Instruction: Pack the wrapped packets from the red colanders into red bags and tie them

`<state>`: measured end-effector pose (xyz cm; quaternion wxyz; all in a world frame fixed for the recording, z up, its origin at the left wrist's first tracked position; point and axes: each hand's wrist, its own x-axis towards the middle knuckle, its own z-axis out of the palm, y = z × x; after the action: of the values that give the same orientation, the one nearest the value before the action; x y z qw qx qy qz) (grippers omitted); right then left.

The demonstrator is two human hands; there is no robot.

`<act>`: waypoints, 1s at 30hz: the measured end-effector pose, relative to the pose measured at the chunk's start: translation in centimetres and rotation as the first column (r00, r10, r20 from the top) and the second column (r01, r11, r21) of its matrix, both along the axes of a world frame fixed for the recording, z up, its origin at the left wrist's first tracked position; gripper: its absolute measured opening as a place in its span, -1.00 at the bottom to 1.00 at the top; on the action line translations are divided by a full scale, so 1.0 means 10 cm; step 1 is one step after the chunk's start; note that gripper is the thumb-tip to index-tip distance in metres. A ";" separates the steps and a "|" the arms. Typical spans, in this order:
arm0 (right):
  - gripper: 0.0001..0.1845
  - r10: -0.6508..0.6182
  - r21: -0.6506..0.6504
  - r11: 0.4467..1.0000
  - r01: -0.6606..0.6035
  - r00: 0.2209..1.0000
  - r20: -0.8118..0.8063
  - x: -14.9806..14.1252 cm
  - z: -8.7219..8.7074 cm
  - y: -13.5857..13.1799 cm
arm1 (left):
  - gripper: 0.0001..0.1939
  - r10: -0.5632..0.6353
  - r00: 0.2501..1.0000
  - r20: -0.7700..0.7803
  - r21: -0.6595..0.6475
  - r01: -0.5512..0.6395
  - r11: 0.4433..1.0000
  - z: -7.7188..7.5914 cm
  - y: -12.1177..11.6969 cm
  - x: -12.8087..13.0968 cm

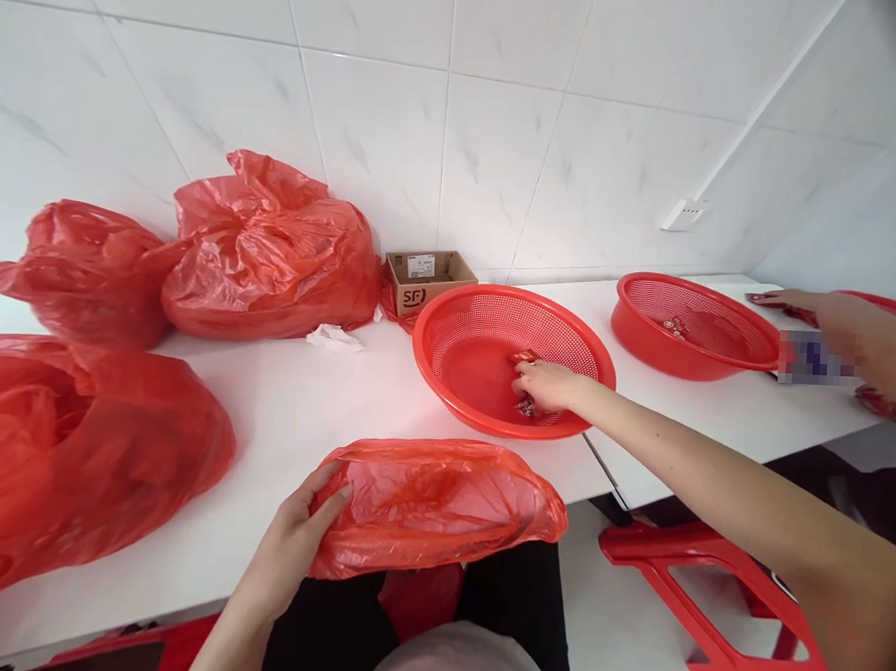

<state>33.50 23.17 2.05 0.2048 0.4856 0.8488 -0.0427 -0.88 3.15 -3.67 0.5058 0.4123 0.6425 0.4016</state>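
My left hand (299, 528) pinches the left rim of a red plastic bag (436, 555), which gapes wide at the table's front edge, above my lap. Inside a red plastic colander (426, 352), my right hand (546, 386) reaches down to the right side, its fingers curled in around a few small shiny wrapped pieces (524, 407), red and silvery. Their exact kind is too small to tell, and the fingers partly cover them. The bag lies just in front of the colander.
Full red plastic bags (272, 256) crowd the table's left side. An open cardboard box (436, 280) stands by the wall, near crumpled white tissue (335, 338). At right, another person's arm (869, 333) reaches beside a second red colander (687, 363). A red stool (707, 559) stands below.
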 end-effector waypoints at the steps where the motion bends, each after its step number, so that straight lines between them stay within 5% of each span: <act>1: -0.73 0.004 -0.004 1.000 -0.004 1.000 0.001 -0.01 -0.01 -0.01 | -0.22 -0.003 1.000 0.007 0.003 0.003 1.000 0.00 0.00 0.01; 6: -0.77 -0.027 0.030 0.999 0.032 0.990 -0.137 -0.03 0.22 0.00 | -0.23 -0.028 1.000 -0.003 0.033 0.028 0.999 0.03 -0.04 0.05; 8: -0.69 -0.042 0.031 0.998 0.058 0.928 -0.370 -0.10 0.40 -0.12 | -0.20 -0.018 1.000 -0.023 0.037 0.019 0.999 0.05 -0.04 0.06; 9: -0.65 -0.049 -0.015 0.999 0.048 0.842 -0.537 -0.17 0.48 -0.23 | -0.19 -0.013 0.999 -0.030 0.038 0.014 0.999 0.05 -0.04 0.07; 11: -0.58 -0.113 -0.193 0.977 -0.090 0.549 -0.828 -0.38 0.58 -0.52 | -0.16 -0.010 1.000 -0.021 0.031 0.011 0.999 0.06 -0.03 0.10; 13: -0.60 -0.247 -0.384 0.855 -0.350 0.375 -0.893 -0.64 0.55 -0.85 | -0.09 -0.009 1.000 0.013 0.018 0.009 1.000 0.06 -0.02 0.15; 15: -0.64 -0.323 -0.480 0.764 -0.432 0.387 -0.863 -0.88 0.38 -1.09 | -0.02 0.002 1.000 0.027 0.020 -0.003 1.000 0.06 -0.03 0.18; 17: -0.67 -0.267 -0.438 0.837 -0.329 0.454 -0.850 -1.05 0.13 -1.22 | 0.02 -0.008 1.000 -0.009 0.025 0.008 1.000 0.05 -0.04 0.18; 19: -0.67 -0.134 -0.256 0.955 -0.152 0.548 -0.826 -1.13 -0.12 -1.24 | 0.03 -0.064 0.995 -0.070 -0.003 0.064 0.998 0.04 -0.07 0.14; 22: -0.58 0.002 -0.020 1.000 -0.023 0.693 -0.721 -1.12 -0.37 -1.18 | 0.02 -0.142 0.977 -0.157 -0.032 0.139 0.990 0.02 -0.10 0.06; 26: -0.43 -0.035 -0.055 0.998 -0.003 0.735 -0.677 -1.10 -0.46 -1.12 | -0.15 -0.108 0.964 -0.243 0.091 0.134 0.987 0.07 -0.12 0.01; 30: -0.21 -0.146 -0.162 0.985 0.054 0.761 -0.632 -1.09 -0.35 -1.23 | -0.34 -0.042 0.950 -0.308 0.222 0.115 0.968 0.16 -0.15 -0.04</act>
<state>22.62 10.89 -1.50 -0.0680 0.4716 0.8356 -0.2736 -1.24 1.67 -2.08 0.3648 0.5515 0.6424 0.3874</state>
